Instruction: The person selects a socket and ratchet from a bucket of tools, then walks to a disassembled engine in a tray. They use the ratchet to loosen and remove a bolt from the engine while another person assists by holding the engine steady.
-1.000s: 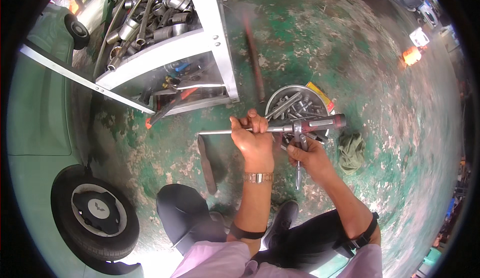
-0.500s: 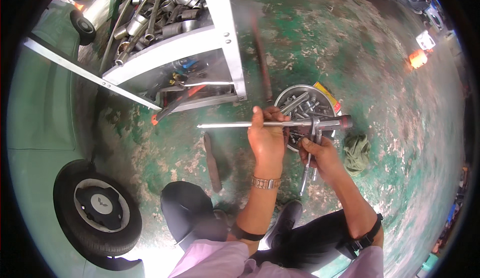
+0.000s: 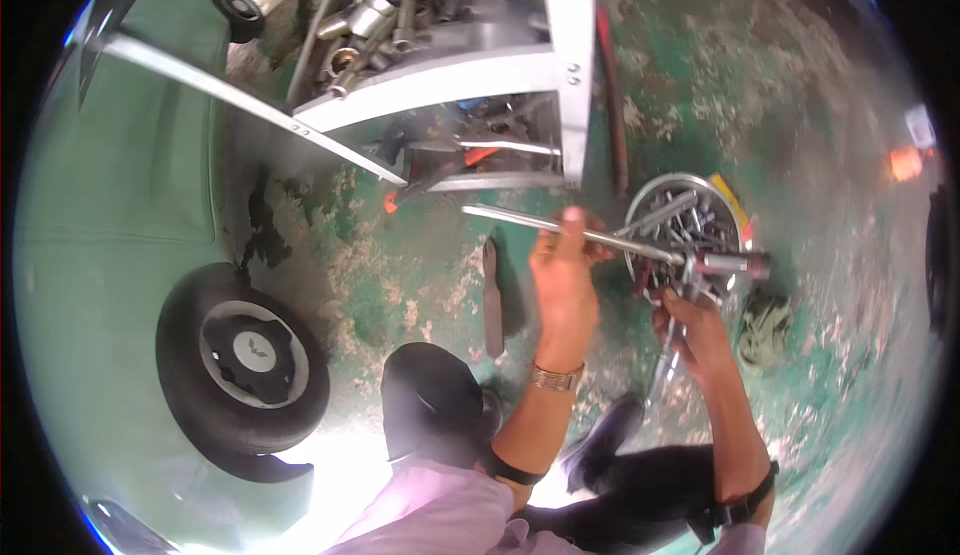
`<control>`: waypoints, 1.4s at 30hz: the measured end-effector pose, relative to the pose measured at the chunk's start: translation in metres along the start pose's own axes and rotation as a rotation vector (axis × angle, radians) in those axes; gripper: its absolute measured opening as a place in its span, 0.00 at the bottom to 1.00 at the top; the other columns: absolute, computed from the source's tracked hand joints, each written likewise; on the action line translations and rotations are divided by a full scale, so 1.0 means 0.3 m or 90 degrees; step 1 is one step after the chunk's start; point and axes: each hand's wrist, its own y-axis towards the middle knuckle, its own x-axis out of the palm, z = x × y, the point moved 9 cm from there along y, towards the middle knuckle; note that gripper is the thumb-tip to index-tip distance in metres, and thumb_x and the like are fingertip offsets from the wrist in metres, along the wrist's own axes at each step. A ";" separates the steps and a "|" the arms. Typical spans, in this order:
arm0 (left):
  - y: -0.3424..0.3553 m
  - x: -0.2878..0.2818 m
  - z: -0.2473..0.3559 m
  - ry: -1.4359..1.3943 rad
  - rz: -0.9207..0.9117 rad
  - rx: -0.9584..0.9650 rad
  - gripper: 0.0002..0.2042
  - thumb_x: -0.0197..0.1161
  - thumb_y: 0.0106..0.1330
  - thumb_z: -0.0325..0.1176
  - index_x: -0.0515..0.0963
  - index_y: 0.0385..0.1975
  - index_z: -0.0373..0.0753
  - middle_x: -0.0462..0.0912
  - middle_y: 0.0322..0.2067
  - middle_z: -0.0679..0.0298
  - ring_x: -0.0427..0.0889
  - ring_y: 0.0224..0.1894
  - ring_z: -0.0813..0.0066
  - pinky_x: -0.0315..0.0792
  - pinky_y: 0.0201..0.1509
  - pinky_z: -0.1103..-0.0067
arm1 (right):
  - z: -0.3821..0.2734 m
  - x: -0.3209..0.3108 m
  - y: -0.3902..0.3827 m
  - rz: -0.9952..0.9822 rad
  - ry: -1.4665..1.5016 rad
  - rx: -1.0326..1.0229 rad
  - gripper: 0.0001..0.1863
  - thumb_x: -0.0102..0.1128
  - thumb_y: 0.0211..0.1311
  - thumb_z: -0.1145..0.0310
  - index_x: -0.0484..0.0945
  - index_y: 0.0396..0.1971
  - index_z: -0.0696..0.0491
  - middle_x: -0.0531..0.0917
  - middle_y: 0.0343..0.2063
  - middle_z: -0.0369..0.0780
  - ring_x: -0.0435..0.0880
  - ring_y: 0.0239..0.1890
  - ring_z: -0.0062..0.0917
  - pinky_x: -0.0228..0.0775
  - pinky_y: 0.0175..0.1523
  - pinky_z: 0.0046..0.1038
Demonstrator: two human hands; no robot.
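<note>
- Green car body (image 3: 115, 155), at 9 o'clock from the hands, makes a hard boundary on that side; its wheel (image 3: 250, 355) sits around half past 8.
- White metal rack (image 3: 430, 80), at 11 o'clock from the left hand, is heaped with silver sockets (image 3: 370, 17); its nearest post stands close above the bar, limiting an upward swing.
- Dark flat bar (image 3: 492, 310) lies on the floor near 8 o'clock from the left hand, apart from it.
- Left hand (image 3: 566, 275) has its fingers curled closed about the long silver bar (image 3: 515, 217), thumb across it, probably to steady its length. The free tip points to 10 o'clock, with floor between it and the rack.
- Round metal bowl (image 3: 634, 217) of loose metal parts sits at 12 o'clock from the right hand, likely placed for easy reach; the bar's right end crosses over it.
- Right hand (image 3: 700, 333) is closed around a silver wrench (image 3: 662, 370), which slants towards 7 o'clock, above a shoe. A red grip (image 3: 735, 265) lies at 1 o'clock; blur hides whether it joins the bar.
- Green cloth (image 3: 765, 333) rests at 3 o'clock, near that wrist, limiting low rightward movement.
</note>
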 end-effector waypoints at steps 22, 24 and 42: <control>-0.690 0.023 1.250 0.056 -0.206 -0.088 0.30 0.54 0.69 0.53 0.69 0.51 0.26 0.78 0.46 0.47 0.82 0.43 0.62 0.77 0.47 0.69 | -0.362 0.614 -1.045 -0.315 0.112 0.092 0.27 0.59 0.63 0.59 0.71 0.53 0.64 0.77 0.18 0.42 0.74 0.18 0.23 0.63 0.25 0.25; -0.771 0.042 1.405 0.060 -0.258 -0.051 0.35 0.52 0.67 0.59 0.68 0.52 0.25 0.76 0.49 0.46 0.81 0.45 0.63 0.76 0.48 0.70 | -0.407 0.684 -1.152 -0.298 0.088 0.092 0.26 0.59 0.63 0.59 0.71 0.54 0.64 0.77 0.18 0.41 0.74 0.17 0.23 0.63 0.24 0.23; -1.895 -0.479 1.789 -0.253 0.259 0.152 0.34 0.34 0.73 0.59 0.70 0.55 0.29 0.80 0.49 0.50 0.81 0.47 0.63 0.72 0.56 0.71 | -0.197 0.922 -1.604 -0.520 -0.289 0.284 0.10 0.53 0.67 0.61 0.75 0.31 0.53 0.76 0.17 0.38 0.69 0.13 0.20 0.60 0.16 0.21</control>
